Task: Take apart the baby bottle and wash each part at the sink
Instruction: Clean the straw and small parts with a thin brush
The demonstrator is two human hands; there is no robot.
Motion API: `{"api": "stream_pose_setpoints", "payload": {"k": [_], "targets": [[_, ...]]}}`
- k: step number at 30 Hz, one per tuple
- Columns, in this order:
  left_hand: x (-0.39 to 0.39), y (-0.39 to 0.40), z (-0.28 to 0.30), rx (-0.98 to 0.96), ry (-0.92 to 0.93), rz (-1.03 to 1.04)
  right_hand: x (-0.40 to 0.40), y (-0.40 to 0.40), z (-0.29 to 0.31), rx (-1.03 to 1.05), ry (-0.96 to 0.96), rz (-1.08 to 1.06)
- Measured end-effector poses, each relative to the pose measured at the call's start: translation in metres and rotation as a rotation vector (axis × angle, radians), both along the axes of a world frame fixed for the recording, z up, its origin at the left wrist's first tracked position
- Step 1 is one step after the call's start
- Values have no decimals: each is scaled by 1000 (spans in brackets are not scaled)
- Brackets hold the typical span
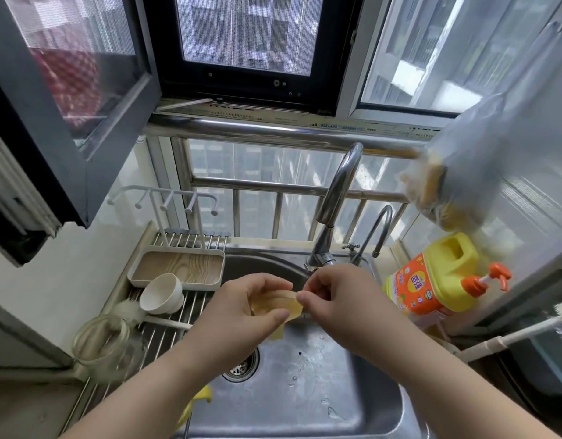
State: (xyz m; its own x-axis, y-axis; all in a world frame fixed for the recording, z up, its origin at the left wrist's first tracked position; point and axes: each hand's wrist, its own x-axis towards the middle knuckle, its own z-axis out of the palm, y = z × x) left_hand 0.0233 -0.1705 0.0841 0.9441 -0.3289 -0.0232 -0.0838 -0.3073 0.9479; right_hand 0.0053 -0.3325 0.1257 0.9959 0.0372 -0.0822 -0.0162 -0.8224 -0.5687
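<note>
Baby bottle part (275,304), amber and translucent, held above the sink (305,391), just in front of the tap base. Exact part not identifiable: a curved amber piece, perhaps a ring or collar, largely covered by fingers. Left hand (251,304) curled around it from the left, thumb across the lower edge. Right hand (332,294) pinching its right rim between thumb and forefinger. Both grips closed on the same piece.

Edges and room: steel basin below wet, drain strainer (241,365) directly under the left wrist. Tall tap (333,201) rising just behind the hands, a smaller second tap (376,231) to its right. Roll-up drying rack (165,327) along the left sink edge, carrying a white bowl (162,293) tipped on its side, a clear glass jar (104,343) and a wood-lined tray (178,269). A yellow item (199,400) at the near-left basin edge, partly hidden by the left forearm. White-handled brush (526,327) well apart at far right.

Labels: yellow detergent jug (438,280) with orange pump close to the right of the sink; orange label bears characters, not legible.
</note>
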Motion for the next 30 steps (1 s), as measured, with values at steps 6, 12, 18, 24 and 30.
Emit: {"api": "stream_pose_setpoints", "payload": {"k": [6, 12, 18, 24, 30], "targets": [[1, 9, -7, -277, 208, 77, -4, -6, 1, -11, -1, -10], [0, 4, -3, -169, 119, 79, -3, -6, -4, -51, 8, -70], [-4, -5, -1, -159, 43, 110, 4, 1, -15, 74, -20, -138], [3, -3, 0, -180, 47, 87, 5, -6, -17, 154, -28, -126], [14, 5, -9, -233, 53, 63, 6, -10, -14, 172, 7, -63]]}}
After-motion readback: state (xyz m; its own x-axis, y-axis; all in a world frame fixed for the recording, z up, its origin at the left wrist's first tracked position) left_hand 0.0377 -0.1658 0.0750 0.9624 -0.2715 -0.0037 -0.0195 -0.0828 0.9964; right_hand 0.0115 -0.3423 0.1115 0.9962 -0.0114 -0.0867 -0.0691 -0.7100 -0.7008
